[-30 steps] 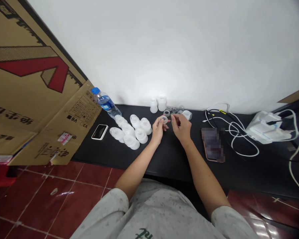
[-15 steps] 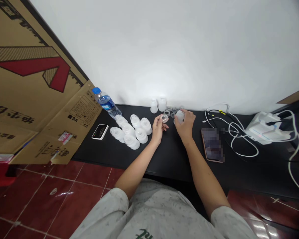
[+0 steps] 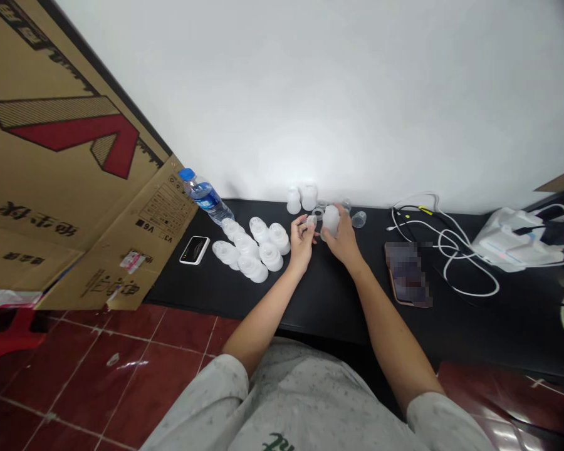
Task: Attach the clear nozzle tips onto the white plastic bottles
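Your left hand [image 3: 302,245] pinches a clear ring [image 3: 311,220] at 12 o'clock, just apart from your right hand [image 3: 341,241], clamped on a frosted cup [image 3: 331,221]. Seven cups [image 3: 247,245] lie at 10 o'clock, two upright cups [image 3: 309,196] at 12 — a slippery grip could drop the ring onto the worktop [image 3: 319,300].

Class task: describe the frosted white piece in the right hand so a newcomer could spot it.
On the black counter by the white wall, find the right hand. Its frosted white piece is the only one lifted up; similar pieces sit grouped to the left.
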Action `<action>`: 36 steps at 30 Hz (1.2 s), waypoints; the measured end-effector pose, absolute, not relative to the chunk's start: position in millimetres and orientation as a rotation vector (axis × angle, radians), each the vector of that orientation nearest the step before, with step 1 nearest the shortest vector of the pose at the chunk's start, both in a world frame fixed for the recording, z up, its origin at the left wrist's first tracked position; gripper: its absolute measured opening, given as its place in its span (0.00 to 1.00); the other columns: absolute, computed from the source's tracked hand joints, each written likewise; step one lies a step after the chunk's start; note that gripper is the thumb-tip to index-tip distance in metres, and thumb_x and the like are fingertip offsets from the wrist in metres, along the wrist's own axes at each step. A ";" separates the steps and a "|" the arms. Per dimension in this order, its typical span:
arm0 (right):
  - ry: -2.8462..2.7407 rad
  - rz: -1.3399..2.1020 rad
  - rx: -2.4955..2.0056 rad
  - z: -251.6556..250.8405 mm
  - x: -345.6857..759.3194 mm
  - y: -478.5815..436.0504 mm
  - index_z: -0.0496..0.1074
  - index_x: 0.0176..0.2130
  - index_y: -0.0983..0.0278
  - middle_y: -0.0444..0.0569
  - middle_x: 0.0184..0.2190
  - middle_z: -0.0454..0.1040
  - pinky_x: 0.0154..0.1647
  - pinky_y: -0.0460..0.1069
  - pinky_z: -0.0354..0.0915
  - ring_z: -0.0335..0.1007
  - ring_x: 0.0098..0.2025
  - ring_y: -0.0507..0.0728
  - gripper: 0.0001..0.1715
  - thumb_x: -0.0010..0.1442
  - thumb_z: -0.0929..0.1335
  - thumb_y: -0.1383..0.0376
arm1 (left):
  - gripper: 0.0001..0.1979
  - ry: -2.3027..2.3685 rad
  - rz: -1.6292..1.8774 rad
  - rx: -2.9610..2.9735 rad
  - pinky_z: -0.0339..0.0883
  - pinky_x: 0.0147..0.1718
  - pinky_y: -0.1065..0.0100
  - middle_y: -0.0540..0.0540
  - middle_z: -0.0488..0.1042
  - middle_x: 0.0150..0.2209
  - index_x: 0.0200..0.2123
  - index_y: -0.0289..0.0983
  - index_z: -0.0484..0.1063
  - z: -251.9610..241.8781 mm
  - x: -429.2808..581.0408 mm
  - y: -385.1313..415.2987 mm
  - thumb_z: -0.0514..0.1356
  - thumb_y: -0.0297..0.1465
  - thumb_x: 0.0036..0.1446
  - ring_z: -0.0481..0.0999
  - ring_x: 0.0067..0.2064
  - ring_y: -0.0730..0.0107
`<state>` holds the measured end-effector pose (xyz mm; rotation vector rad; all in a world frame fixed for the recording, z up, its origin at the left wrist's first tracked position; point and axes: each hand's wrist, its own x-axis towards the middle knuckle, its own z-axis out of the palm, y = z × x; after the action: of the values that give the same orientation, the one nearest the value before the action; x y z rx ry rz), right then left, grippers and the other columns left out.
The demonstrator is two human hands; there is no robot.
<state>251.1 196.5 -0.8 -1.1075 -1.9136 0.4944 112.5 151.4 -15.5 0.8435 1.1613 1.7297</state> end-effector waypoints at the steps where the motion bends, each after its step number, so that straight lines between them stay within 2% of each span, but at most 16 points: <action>1: -1.897 0.498 -1.101 -1.4 251.4 197.9 0.53 0.76 0.62 0.67 0.71 0.66 0.66 0.66 0.71 0.68 0.69 0.73 0.44 0.69 0.69 0.57 | 0.35 1.168 1.741 0.858 0.69 0.30 0.70 0.42 0.80 0.49 0.61 0.42 0.67 -15.5 112.4 151.4 0.70 0.56 0.61 0.80 0.36 0.70; 3: -1.843 0.543 -1.101 -2.5 252.3 200.2 0.53 0.75 0.63 0.67 0.69 0.69 0.65 0.67 0.71 0.71 0.68 0.73 0.46 0.68 0.71 0.54 | 0.36 1.186 1.760 0.887 0.69 0.30 0.70 0.43 0.79 0.48 0.63 0.43 0.67 -15.6 112.4 151.4 0.69 0.56 0.63 0.80 0.37 0.69; 5: -1.773 0.628 -1.117 -2.2 253.3 201.0 0.57 0.72 0.64 0.66 0.61 0.77 0.57 0.66 0.75 0.79 0.59 0.73 0.46 0.66 0.74 0.51 | 0.35 1.209 1.781 0.903 0.68 0.30 0.70 0.44 0.78 0.47 0.64 0.43 0.67 -15.3 112.7 151.5 0.68 0.56 0.64 0.79 0.37 0.69; 8: -1.760 0.704 -1.111 3.0 254.4 198.4 0.68 0.61 0.62 0.60 0.48 0.84 0.48 0.62 0.78 0.83 0.46 0.70 0.37 0.62 0.77 0.47 | 0.34 1.222 1.832 0.904 0.68 0.30 0.71 0.44 0.77 0.47 0.64 0.44 0.67 -14.5 112.9 151.4 0.67 0.56 0.65 0.78 0.37 0.70; 10: -1.825 0.697 -1.069 8.4 254.3 195.3 0.73 0.55 0.60 0.58 0.48 0.84 0.49 0.62 0.78 0.84 0.47 0.69 0.30 0.62 0.77 0.46 | 0.33 1.218 1.864 0.910 0.69 0.30 0.72 0.44 0.76 0.48 0.64 0.45 0.67 -14.1 112.5 151.0 0.68 0.56 0.65 0.76 0.35 0.73; 13: -1.923 0.664 -0.992 14.3 253.6 191.5 0.76 0.55 0.59 0.58 0.53 0.84 0.56 0.62 0.76 0.83 0.53 0.70 0.26 0.65 0.76 0.48 | 0.33 1.199 1.886 0.931 0.70 0.33 0.71 0.44 0.75 0.49 0.64 0.45 0.68 -14.6 111.0 150.2 0.68 0.56 0.65 0.73 0.34 0.74; 17: -2.008 0.628 -0.975 14.1 254.7 191.4 0.77 0.58 0.59 0.58 0.57 0.83 0.60 0.63 0.75 0.82 0.57 0.70 0.26 0.64 0.76 0.52 | 0.32 1.253 1.838 0.984 0.73 0.38 0.68 0.45 0.73 0.46 0.65 0.46 0.70 -16.1 109.3 149.3 0.66 0.56 0.66 0.72 0.36 0.71; 21: -2.049 0.577 -1.030 10.8 258.7 195.1 0.76 0.58 0.59 0.58 0.55 0.84 0.58 0.63 0.76 0.82 0.56 0.71 0.27 0.63 0.77 0.54 | 0.31 1.287 1.795 1.001 0.72 0.40 0.67 0.46 0.73 0.44 0.66 0.46 0.71 -14.9 108.8 148.2 0.65 0.55 0.68 0.73 0.38 0.68; 24: -2.069 0.530 -1.023 10.0 260.2 196.4 0.76 0.57 0.60 0.59 0.54 0.84 0.57 0.64 0.76 0.82 0.55 0.72 0.25 0.64 0.77 0.54 | 0.30 1.279 1.782 1.032 0.72 0.41 0.66 0.44 0.74 0.46 0.65 0.46 0.72 -11.7 108.7 147.3 0.64 0.55 0.69 0.74 0.40 0.66; 30: -2.095 0.453 -0.948 12.8 258.2 193.2 0.75 0.57 0.61 0.60 0.54 0.80 0.59 0.65 0.75 0.79 0.57 0.72 0.23 0.67 0.74 0.54 | 0.29 1.277 1.811 1.035 0.71 0.36 0.66 0.45 0.73 0.42 0.61 0.45 0.74 -7.6 106.6 147.6 0.62 0.58 0.68 0.73 0.37 0.66; 36: -2.130 0.416 -0.910 16.6 259.8 193.2 0.75 0.58 0.59 0.60 0.54 0.80 0.63 0.68 0.73 0.76 0.59 0.73 0.22 0.68 0.74 0.55 | 0.29 1.302 1.792 1.016 0.73 0.36 0.66 0.47 0.73 0.38 0.58 0.43 0.75 -9.9 103.9 148.5 0.61 0.58 0.69 0.74 0.37 0.67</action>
<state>259.8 193.2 16.6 -0.9096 -2.1300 0.4160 103.9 148.5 -9.9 1.0162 1.3017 1.7922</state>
